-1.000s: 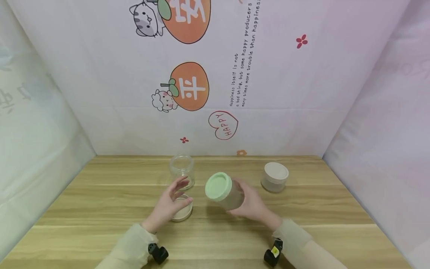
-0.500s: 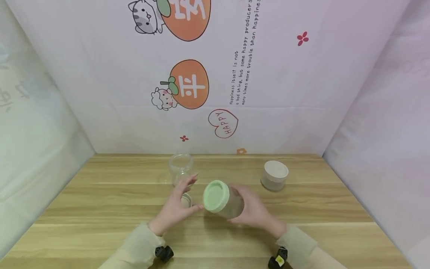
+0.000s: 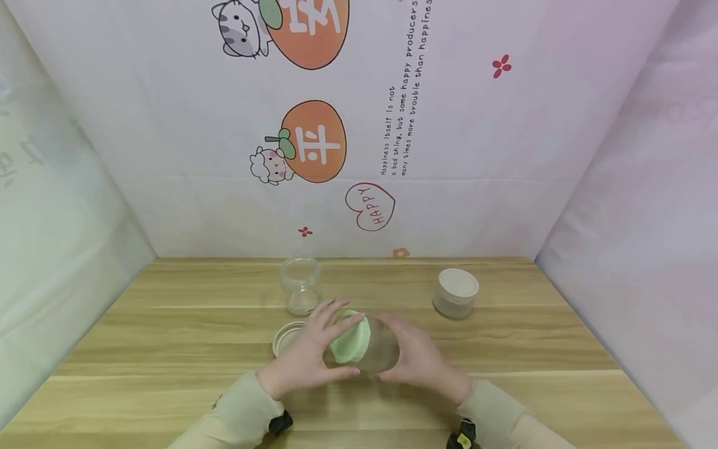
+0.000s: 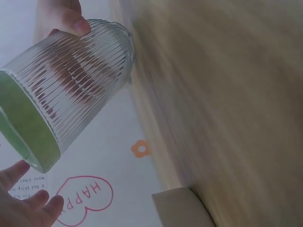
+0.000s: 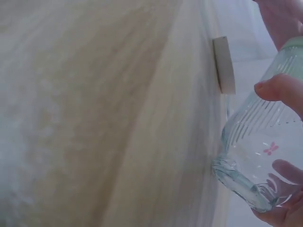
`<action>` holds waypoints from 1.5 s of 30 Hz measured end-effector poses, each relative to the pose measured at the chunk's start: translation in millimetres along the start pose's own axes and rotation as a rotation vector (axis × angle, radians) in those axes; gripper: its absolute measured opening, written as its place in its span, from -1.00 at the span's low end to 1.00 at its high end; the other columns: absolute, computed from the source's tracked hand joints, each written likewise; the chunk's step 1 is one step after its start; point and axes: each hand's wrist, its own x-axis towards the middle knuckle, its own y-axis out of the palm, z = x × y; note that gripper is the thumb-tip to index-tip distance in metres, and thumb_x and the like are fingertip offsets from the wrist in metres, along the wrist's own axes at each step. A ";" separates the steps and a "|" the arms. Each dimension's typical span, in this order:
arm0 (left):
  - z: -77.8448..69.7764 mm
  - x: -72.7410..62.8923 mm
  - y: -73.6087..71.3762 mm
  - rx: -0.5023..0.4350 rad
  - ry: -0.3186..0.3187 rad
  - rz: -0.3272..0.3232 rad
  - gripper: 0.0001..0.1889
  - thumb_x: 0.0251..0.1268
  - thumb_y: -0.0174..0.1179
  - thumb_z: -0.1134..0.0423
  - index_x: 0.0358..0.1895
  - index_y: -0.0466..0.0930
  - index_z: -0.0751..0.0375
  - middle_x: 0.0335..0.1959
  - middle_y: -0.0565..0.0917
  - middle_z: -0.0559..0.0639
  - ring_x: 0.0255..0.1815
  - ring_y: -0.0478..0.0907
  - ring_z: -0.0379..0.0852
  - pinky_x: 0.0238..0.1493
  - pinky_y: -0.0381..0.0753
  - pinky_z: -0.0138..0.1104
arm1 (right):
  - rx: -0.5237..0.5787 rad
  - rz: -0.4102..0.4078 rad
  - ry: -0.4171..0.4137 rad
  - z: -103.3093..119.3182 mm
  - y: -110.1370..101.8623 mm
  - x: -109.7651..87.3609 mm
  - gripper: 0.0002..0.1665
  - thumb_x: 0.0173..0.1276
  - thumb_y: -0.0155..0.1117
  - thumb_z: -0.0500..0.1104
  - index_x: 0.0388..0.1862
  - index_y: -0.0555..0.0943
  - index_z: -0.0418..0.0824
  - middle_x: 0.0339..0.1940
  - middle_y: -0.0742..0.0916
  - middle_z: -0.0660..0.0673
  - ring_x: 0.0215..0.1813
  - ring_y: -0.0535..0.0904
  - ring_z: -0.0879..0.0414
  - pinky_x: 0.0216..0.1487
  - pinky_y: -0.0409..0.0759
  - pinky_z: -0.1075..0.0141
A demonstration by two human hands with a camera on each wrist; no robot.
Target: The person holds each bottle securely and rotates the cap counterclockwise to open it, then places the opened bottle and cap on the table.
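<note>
A ribbed clear glass jar (image 3: 382, 348) with a pale green lid (image 3: 354, 344) lies tilted over the table, lid end to the left. My right hand (image 3: 419, 357) grips the jar's body near its base, thumb on one side and fingers on the other. My left hand (image 3: 303, 357) reaches around the lid with fingers spread and fairly straight. In the left wrist view, one of its fingertips (image 4: 18, 171) is right at the edge of the green lid (image 4: 29, 120). The thick glass base (image 5: 244, 184) shows in the right wrist view, close over the table.
Behind the left hand stands a clear glass jar (image 3: 300, 284) without a lid. A round cream lid (image 3: 283, 338) lies beside that hand, partly covered by it. Farther right stands a short jar (image 3: 456, 294) with a white lid. Printed cloth (image 3: 449, 206) walls the wooden table (image 3: 550, 349).
My left hand has moved right and now surrounds the green lid. The right hand has lowered the jar a little and tipped it further onto its side.
</note>
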 end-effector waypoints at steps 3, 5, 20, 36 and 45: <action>0.3 1.8 1.5 0.042 0.018 0.017 -0.16 0.04 0.29 -0.22 0.42 0.20 -0.11 0.45 0.16 0.11 0.45 0.04 0.26 0.24 0.34 0.20 | -0.025 -0.010 -0.006 -0.2 0.3 -0.3 0.15 -0.43 0.66 -0.07 0.27 0.35 -0.19 0.09 0.63 -0.14 0.03 0.60 -0.03 -0.05 0.64 0.03; 1.0 3.6 2.5 0.059 0.030 0.013 -0.16 0.05 0.28 -0.23 0.43 0.19 -0.12 0.46 0.14 0.10 0.45 0.05 0.22 0.26 0.35 0.16 | -0.028 -0.016 -0.002 -0.4 0.5 -0.6 0.16 -0.42 0.66 -0.06 0.28 0.34 -0.18 0.09 0.64 -0.14 0.03 0.60 -0.03 -0.05 0.64 0.05; 1.3 6.0 0.0 0.196 0.088 0.080 -0.27 0.25 0.16 -0.11 0.45 0.12 -0.08 0.40 0.21 0.20 0.35 0.28 0.13 0.22 0.48 -0.05 | 0.011 0.013 0.017 -0.2 0.8 0.2 0.17 -0.37 0.67 -0.04 0.32 0.32 -0.16 0.10 0.63 -0.13 0.04 0.60 -0.02 -0.05 0.64 0.07; 8.4 7.9 -10.5 0.100 0.276 -0.010 -0.29 -0.12 0.49 0.03 0.22 0.47 0.00 0.21 0.45 0.25 0.16 0.47 0.12 0.10 0.58 -0.10 | -0.044 -0.018 -0.029 -1.1 3.1 0.4 0.15 -0.44 0.68 -0.01 0.25 0.37 -0.15 0.05 0.66 -0.11 -0.01 0.63 -0.02 -0.07 0.66 0.08; 10.1 2.4 -5.8 0.090 0.261 -0.041 -0.31 -0.12 0.48 0.01 0.20 0.51 0.03 0.18 0.49 0.36 0.10 0.56 0.18 0.03 0.62 -0.10 | -0.048 -0.023 -0.062 -0.8 3.4 0.8 0.14 -0.45 0.68 -0.03 0.25 0.39 -0.05 0.03 0.69 -0.08 -0.03 0.65 -0.01 -0.08 0.66 0.09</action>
